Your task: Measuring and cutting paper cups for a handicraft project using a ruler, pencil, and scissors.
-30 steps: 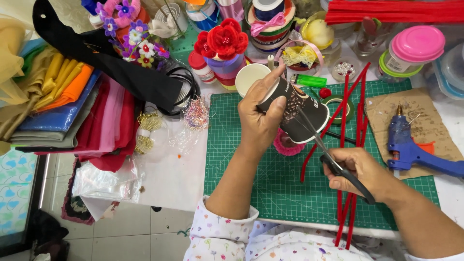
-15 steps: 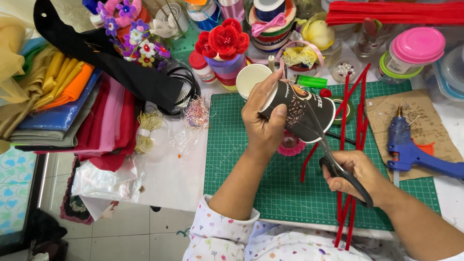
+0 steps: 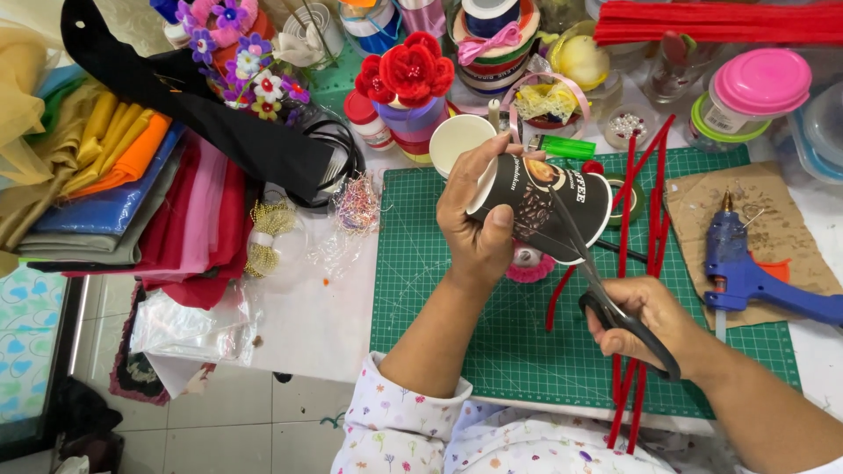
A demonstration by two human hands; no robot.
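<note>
Left hand (image 3: 479,230) clamped round dark paper cup (image 3: 544,204), held on its side above green cutting mat (image 3: 439,290). Right hand (image 3: 654,320) grips black scissors (image 3: 597,281), blades at cup wall. Red pipe cleaners (image 3: 650,211) on mat; blue glue gun (image 3: 746,272) lying right on tabletop.

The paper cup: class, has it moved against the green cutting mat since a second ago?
Yes. The paper cup in the left hand has shifted slightly left and up, toward the far edge of the green cutting mat.
</note>
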